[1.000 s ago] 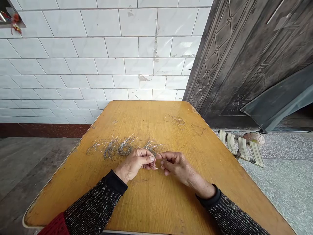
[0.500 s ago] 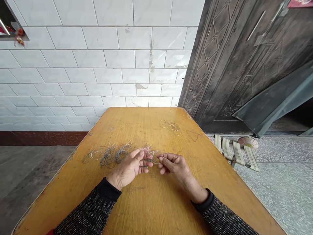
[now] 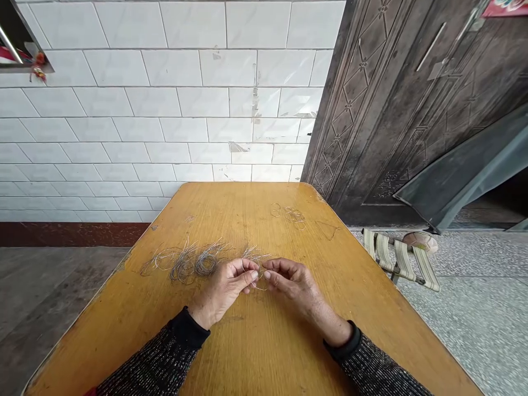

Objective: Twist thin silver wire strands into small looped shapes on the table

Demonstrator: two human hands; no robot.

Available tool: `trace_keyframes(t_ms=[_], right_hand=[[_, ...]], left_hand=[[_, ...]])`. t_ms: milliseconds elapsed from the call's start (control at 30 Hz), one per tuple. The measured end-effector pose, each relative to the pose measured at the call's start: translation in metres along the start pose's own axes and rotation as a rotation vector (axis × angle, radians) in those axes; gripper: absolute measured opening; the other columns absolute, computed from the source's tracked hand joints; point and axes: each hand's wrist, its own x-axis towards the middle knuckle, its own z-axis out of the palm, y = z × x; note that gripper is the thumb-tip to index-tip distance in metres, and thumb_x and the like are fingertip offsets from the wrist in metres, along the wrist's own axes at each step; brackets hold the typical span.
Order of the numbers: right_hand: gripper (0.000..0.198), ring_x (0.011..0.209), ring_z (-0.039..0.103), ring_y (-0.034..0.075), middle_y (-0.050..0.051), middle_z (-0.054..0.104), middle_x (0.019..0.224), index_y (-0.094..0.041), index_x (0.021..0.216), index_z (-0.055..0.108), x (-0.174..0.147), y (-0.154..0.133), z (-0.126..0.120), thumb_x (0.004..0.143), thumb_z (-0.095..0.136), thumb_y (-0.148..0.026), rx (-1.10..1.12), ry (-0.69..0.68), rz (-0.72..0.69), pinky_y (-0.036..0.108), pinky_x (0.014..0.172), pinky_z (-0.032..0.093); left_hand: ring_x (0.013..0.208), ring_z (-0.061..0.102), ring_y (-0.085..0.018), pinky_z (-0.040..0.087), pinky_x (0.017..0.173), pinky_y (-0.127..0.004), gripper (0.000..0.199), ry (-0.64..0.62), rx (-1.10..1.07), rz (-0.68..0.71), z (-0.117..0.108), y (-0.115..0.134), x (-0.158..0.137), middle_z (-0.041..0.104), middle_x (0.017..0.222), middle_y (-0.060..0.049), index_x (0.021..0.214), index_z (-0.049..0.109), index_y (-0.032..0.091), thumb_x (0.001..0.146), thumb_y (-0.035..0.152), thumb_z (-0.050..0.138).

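Note:
My left hand (image 3: 229,283) is closed, thumb and forefinger pinching a thin wire (image 3: 260,287) that bends in a small loop. Close beside it, my right hand (image 3: 295,283) pinches the same loop of wire between thumb and fingertips. Both hands are just above the wooden table (image 3: 256,352). Behind my fingers lies a bunch of loose wire ends (image 3: 251,253), partly hidden by the left hand. Left of that are coiled bundles of grey wire (image 3: 206,263) and a tangled bundle (image 3: 181,267).
Several thin wire rings (image 3: 293,215) lie toward the table's far right, with a bent wire piece (image 3: 329,228) near the edge. A white tiled wall (image 3: 165,126) stands behind the table. On the right are a dark carved door (image 3: 355,99), a striped folding stool (image 3: 402,258) and a ball (image 3: 421,241).
My left hand has turned over from open fingers to a pinch on the wire. The wire now curves in a loop between both hands. My right hand has barely moved.

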Motion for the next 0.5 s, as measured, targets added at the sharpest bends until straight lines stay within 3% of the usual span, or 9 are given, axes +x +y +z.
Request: trace_keyframes(t_ms=[167, 500], right_hand=[[0.025, 0.046, 0.046, 0.008, -0.002, 0.054, 0.053, -0.015, 0.064, 0.062, -0.0006, 0.0008, 0.0009, 0.064, 0.068, -0.039, -0.002, 0.042, 0.022, 0.022, 0.047, 0.037], [0.020, 0.044, 0.049, 0.009, -0.002, 0.054, 0.050, -0.015, 0.061, 0.058, -0.0053, 0.0009, 0.0064, 0.070, 0.061, -0.032, -0.128, 0.057, -0.014, 0.021, 0.045, 0.037]], left_hand=[[0.068, 0.048, -0.011, 0.037, 0.066, -0.026, 0.020, -0.021, -0.022, -0.004, 0.0032, 0.0005, -0.0021, 0.056, 0.076, 0.000, 0.083, 0.061, 0.015, 0.069, 0.029, 0.064], [0.063, 0.045, -0.011, 0.035, 0.062, -0.025, 0.015, -0.004, -0.010, 0.015, 0.0080, -0.0002, -0.0020, 0.051, 0.066, 0.002, 0.073, 0.058, 0.015, 0.071, 0.030, 0.059]])
